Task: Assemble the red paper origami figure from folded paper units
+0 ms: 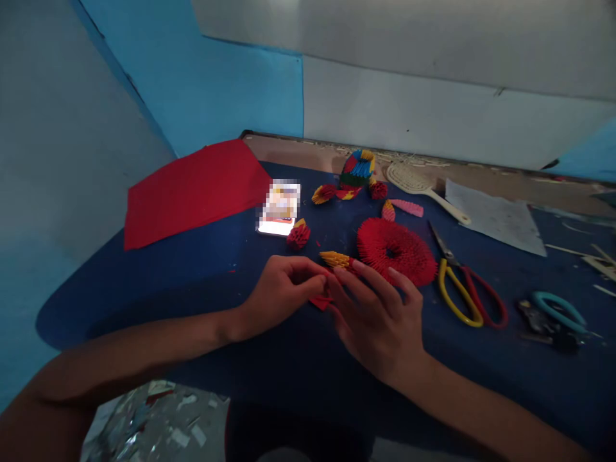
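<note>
My left hand (276, 292) and my right hand (385, 324) meet above the front middle of the blue table. Between their fingertips is a small red paper piece (320, 302), pinched from both sides and partly hidden by the fingers. The right hand's other fingers are spread toward a red ring of folded paper (418, 256). Just beyond the fingers lies a yellow paper cone (335, 258). A red folded-paper ball with a yellow tip (299, 236) sits past the left hand, touching or nearly touching a lit phone (279, 208).
A large red sheet (192, 192) lies at the left. Colourful folded-paper pieces (359, 170) stand at the back, near a hairbrush (409, 176) and a white sheet (495, 218). Scissors (457, 282) and teal-handled pliers (558, 311) lie at the right. Scraps (178, 420) litter the floor.
</note>
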`<state>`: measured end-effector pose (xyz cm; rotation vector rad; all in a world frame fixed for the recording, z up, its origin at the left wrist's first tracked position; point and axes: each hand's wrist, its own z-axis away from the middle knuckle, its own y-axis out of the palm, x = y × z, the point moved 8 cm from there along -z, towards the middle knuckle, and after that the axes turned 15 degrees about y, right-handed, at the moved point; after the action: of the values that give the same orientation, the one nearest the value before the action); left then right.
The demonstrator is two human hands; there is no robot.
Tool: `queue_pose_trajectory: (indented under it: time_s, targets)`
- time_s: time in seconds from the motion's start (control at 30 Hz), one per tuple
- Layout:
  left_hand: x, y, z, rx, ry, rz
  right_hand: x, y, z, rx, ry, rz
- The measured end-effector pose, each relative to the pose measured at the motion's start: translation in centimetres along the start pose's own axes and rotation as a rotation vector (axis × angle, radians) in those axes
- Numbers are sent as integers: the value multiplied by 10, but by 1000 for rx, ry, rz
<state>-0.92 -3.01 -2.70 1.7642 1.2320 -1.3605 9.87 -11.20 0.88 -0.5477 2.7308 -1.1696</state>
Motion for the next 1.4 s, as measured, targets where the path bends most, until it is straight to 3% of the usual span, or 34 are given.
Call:
queue_pose_trajectory:
  time_s: [0.17, 0.27, 0.4, 0.47, 0.63, 0.73, 0.87, 0.97, 1.1, 1.23, 1.4]
  targets:
    - [3, -4, -3, -10, -8, 23, -7, 8, 3, 55, 42, 44]
    - [3, -2, -4, 30, -10, 12, -20, 8, 0, 101, 116, -119]
    - [-5, 3, -3, 122, 60, -94, -39, 0, -7, 67, 246, -387]
    - [-13, 6, -2, 167, 182, -228, -42, -1, -9, 61, 270, -419]
    - [-39, 18, 9, 229, 654, -556, -38, 5, -7, 149, 249, -407]
    - [-39, 23, 13, 308, 737, -642, -34, 10, -3, 219, 197, -395]
    - [-35, 24, 9, 412, 666, -590, -38, 11, -3, 203, 209, -409]
    - [-34, 16, 3, 343, 547, -478, -55, 14, -6, 197, 405, -557]
    - [-32, 10, 1, 254, 457, -409, -63, 29, -5, 345, 599, -890]
    - [-26, 12, 1, 248, 401, -396, -62, 41, -2, 431, 713, -1089]
    - [-14, 15, 1, 321, 261, -452, -62, 49, 0, 429, 747, -1115]
